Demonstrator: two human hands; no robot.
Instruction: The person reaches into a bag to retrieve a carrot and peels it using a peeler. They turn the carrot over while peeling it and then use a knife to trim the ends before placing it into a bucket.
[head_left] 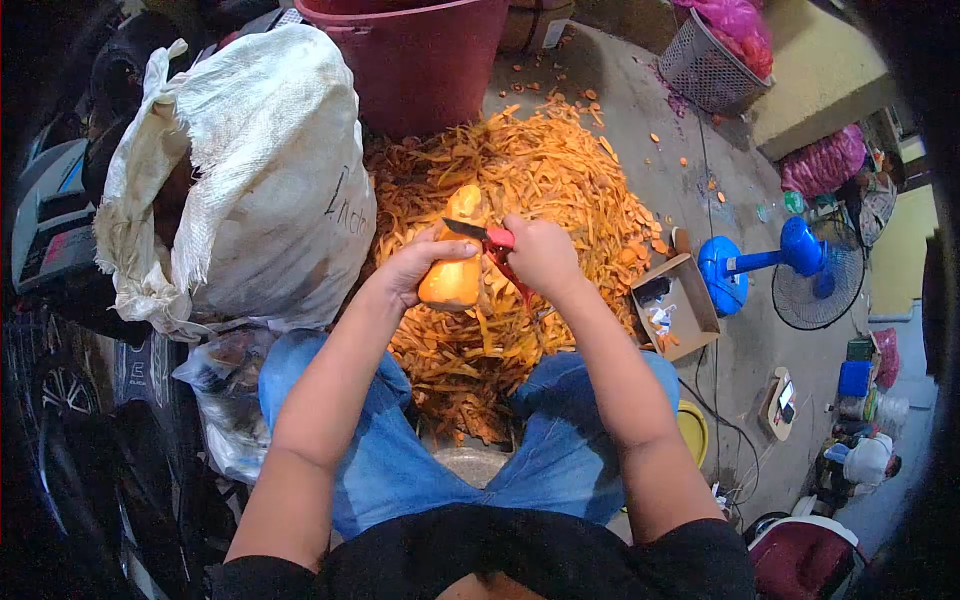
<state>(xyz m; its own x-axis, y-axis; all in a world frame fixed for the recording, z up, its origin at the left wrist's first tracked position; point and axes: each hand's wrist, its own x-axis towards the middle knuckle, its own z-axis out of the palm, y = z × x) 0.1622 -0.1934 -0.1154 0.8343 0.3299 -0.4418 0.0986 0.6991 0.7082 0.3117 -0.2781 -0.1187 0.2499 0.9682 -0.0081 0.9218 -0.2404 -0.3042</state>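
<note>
Peelings heap (585, 180): orange, flecked brown. Over the heap: vegetable piece (450, 284), bright orange; peeling tool (500, 238), red handle, dark blade. Left of the heap: woven sack (275, 160), off-white with black lettering. Behind the heap: tub (420, 80), dark red. Right of the heap: fan (722, 275), blue with dark grille; carton (705, 325), brown. Before the heap: jeans (585, 460), faded blue.

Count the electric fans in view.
1: a blue plastic electric fan on the grey floor, to the right of the heap of orange peelings. Cluttered edges may hide others.
</note>
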